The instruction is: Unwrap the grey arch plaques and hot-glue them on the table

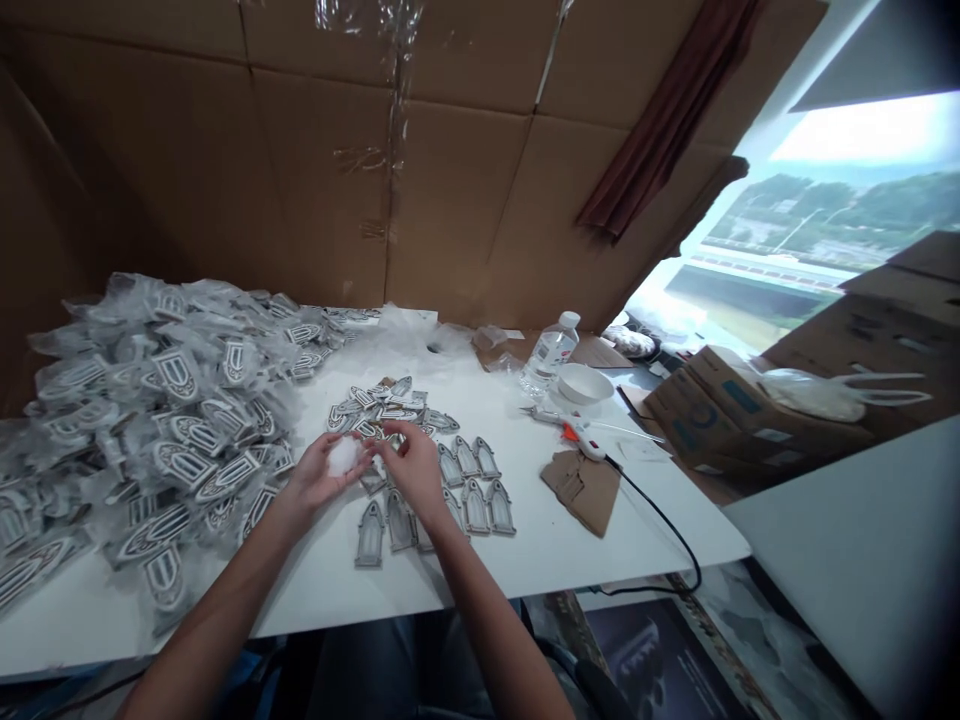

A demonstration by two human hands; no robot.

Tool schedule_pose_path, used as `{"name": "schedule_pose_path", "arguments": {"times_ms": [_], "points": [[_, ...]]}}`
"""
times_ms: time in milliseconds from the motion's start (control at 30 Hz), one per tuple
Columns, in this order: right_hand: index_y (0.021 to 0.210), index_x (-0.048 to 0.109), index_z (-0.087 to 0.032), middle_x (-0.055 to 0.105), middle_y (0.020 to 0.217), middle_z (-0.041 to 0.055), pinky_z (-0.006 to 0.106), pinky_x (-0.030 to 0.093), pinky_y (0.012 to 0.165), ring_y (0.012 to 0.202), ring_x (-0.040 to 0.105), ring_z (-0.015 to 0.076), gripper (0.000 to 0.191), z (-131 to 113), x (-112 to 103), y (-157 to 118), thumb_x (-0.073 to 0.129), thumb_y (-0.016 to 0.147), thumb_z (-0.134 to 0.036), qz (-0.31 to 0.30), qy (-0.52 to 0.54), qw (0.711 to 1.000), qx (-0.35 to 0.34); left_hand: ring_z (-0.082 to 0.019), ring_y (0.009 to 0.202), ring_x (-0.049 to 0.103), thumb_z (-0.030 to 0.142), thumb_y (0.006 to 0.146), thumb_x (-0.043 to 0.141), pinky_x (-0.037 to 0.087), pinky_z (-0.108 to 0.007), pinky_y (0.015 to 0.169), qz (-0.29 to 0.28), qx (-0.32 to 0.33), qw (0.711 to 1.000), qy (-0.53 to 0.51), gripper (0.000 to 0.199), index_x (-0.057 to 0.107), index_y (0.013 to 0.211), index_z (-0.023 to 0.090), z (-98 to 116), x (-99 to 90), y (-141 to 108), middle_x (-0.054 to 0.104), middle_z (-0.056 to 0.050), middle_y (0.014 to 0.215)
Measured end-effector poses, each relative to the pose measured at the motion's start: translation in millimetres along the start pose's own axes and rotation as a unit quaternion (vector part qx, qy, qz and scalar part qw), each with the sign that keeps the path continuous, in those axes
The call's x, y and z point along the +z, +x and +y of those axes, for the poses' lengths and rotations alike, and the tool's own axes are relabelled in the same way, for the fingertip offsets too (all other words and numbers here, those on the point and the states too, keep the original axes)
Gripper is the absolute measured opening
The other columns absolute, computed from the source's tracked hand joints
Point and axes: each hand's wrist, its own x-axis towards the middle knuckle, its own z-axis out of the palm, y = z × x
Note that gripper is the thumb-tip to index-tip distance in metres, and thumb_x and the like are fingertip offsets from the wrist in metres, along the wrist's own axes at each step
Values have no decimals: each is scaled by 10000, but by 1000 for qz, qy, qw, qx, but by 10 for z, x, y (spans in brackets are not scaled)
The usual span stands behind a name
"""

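Observation:
My left hand [327,474], palm up, cups a small white translucent bundle [344,456] that could be thin plastic pieces. My right hand [411,460] is closed in a pinch at the left fingertips; what it pinches, if anything, is too small to tell. Just beyond both hands lies a loose heap of small arched window-shaped pieces [397,392]. Below and right of the right hand, more arched frames [475,505] lie flat in rough rows, partly covered by that hand and forearm. One arched frame [369,536] lies nearest the table's front edge.
A big pile of bagged arched pieces [187,420] covers the table's left side. Clear plastic bags [405,345] lie at the back. To the right are a bottle [551,355], a white bowl [585,384], a corded glue gun [574,432] and a cardboard scrap [581,492].

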Motion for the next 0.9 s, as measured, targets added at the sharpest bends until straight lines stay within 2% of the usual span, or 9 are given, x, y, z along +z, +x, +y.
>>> {"name": "schedule_pose_path", "arguments": {"times_ms": [200, 267, 333, 400, 500, 667, 900], "points": [[947, 665, -186, 670, 931, 17, 258, 442, 643, 589, 497, 104, 263, 280, -574, 13, 542, 752, -314, 59, -2, 997, 43, -222, 839, 673, 164, 849, 400, 578, -277, 656, 34, 22, 999, -15, 177, 528, 957, 107, 34, -7, -1, 629, -161, 981], [978, 651, -188, 662, 960, 20, 263, 438, 674, 638, 521, 113, 275, 368, -725, 64, 532, 757, -301, 73, -49, 994, 61, -216, 813, 673, 161, 848, 391, 575, -268, 626, 46, 29, 998, -14, 180, 525, 955, 109, 49, -9, -4, 629, -156, 972], [1033, 632, -196, 643, 1039, 33, 270, 430, 725, 758, 560, 138, 309, 449, -823, 166, 530, 748, -260, 57, -138, 987, 68, -213, 803, 673, 157, 842, 386, 572, -259, 605, 55, 39, 998, -13, 179, 521, 949, 113, 63, -8, -12, 630, -150, 968], [1108, 607, -201, 607, 1137, 55, 277, 417, 783, 936, 564, 175, 370, 528, -863, 309, 529, 748, -237, 10, -232, 969, 80, -211, 801, 673, 156, 834, 387, 572, -257, 599, 60, 49, 997, -11, 173, 517, 941, 118, 74, -1, -23, 630, -147, 966], [1125, 615, -165, 584, 1174, 107, 286, 409, 805, 1022, 552, 221, 414, 637, -836, 534, 588, 720, -246, -41, -265, 959, 91, -203, 792, 672, 154, 825, 394, 569, -251, 596, 62, 54, 997, -10, 169, 511, 940, 116, 77, 14, -36, 628, -150, 958], [1019, 654, -144, 609, 1096, 129, 271, 396, 789, 1000, 557, 228, 345, 755, -756, 736, 627, 678, -186, -81, -273, 955, 84, -205, 787, 670, 146, 822, 402, 564, -255, 589, 60, 50, 997, -3, 198, 512, 983, 113, 62, 13, -26, 626, -149, 956], [887, 676, -140, 654, 851, 53, 231, 407, 708, 782, 581, 148, 284, 915, -871, 829, 568, 633, -72, -81, -195, 974, 82, -207, 813, 673, 157, 835, 412, 569, -259, 631, 52, 42, 998, -2, 182, 512, 983, 120, 36, 8, -27, 621, -146, 994]]}}
